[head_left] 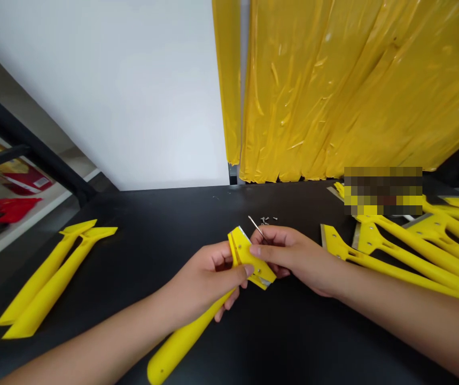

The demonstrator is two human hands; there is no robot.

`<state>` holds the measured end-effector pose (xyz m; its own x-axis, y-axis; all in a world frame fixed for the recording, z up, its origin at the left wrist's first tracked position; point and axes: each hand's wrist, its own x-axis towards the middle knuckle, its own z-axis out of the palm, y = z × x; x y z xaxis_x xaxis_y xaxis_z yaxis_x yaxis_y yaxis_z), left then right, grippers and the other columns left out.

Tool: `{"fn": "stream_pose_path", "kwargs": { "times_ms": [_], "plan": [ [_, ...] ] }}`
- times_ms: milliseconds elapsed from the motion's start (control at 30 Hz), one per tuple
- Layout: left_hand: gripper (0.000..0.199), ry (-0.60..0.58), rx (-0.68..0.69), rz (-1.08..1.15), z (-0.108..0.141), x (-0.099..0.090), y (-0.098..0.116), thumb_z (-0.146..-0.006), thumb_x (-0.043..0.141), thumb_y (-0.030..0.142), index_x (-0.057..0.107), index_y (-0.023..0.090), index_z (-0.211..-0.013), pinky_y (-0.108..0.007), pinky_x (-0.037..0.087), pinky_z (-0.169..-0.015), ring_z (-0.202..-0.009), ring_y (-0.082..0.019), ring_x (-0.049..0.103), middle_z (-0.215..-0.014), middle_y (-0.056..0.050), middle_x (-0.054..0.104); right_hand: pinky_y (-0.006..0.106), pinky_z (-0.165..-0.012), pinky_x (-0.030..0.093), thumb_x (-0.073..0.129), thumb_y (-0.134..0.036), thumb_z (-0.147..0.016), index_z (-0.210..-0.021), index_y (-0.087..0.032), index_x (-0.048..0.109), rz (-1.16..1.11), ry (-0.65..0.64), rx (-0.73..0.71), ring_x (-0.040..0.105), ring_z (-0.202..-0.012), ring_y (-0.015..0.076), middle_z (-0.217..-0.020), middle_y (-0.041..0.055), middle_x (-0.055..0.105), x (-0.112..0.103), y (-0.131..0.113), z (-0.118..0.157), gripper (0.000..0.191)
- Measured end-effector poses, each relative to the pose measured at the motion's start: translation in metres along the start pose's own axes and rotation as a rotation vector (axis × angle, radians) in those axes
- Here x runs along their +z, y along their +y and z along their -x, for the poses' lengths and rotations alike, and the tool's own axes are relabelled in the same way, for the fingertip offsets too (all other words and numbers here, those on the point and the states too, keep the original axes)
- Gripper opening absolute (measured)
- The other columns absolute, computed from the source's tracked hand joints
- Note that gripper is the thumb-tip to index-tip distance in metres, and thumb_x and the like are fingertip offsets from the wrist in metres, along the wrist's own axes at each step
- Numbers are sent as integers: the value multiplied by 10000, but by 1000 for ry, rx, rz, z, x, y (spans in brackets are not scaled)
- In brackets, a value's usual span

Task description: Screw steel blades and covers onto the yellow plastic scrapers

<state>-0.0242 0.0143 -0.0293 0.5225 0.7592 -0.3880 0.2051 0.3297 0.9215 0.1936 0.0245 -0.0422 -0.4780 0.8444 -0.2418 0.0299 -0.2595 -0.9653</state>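
Observation:
A yellow scraper (201, 321) slants across the middle, its handle toward the near edge. My left hand (217, 272) is wrapped around its neck, thumb pressed on the broad head. At the head, my right hand (279, 248) pinches the yellow cover plate (267, 270) between thumb and fingers. A thin metal rod (255, 223) also sticks up from my right fingers; its lower end is hidden. Along the head's edge shows a strip of metal blade (268, 285). Several small screws (267, 218) lie on the black table just beyond my right hand.
Two yellow scraper handles (59, 280) lie side by side at the left on the black table (153, 224). Several scrapers with blades (377, 240) are spread at the right. A white panel (133, 96) and yellow plastic sheeting (333, 91) stand behind. Shelves (64, 176) are at left.

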Motion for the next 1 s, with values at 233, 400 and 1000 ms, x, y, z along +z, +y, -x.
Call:
{"fn": "stream_pose_path", "kwargs": {
  "times_ms": [233,400,1000],
  "plan": [
    [268,4,10,35,0,-1,-2,-936,714,441,618,191,-935,-152,450,-359,-436,-62,510,-722,31,616,239,-549,301,798,-498,-871,-871,-201,605,21,-5,-102,395,-613,88,-722,-60,508,-1,5,-4,354],
    [285,0,3,32,0,0,-2,-935,711,452,602,191,-906,-152,440,-356,-425,-63,491,-673,40,587,268,-668,373,811,-440,-878,-867,-197,608,82,13,-182,464,-727,117,-796,-39,555,1,10,-5,317],
    [223,139,317,-440,14,-6,14,-1062,502,377,618,212,-965,-214,477,-486,-571,-119,511,-701,50,515,270,-552,281,636,-464,-1011,-842,-206,677,330,114,-311,376,-610,106,-654,-50,467,16,-26,30,311]
  ]
}}
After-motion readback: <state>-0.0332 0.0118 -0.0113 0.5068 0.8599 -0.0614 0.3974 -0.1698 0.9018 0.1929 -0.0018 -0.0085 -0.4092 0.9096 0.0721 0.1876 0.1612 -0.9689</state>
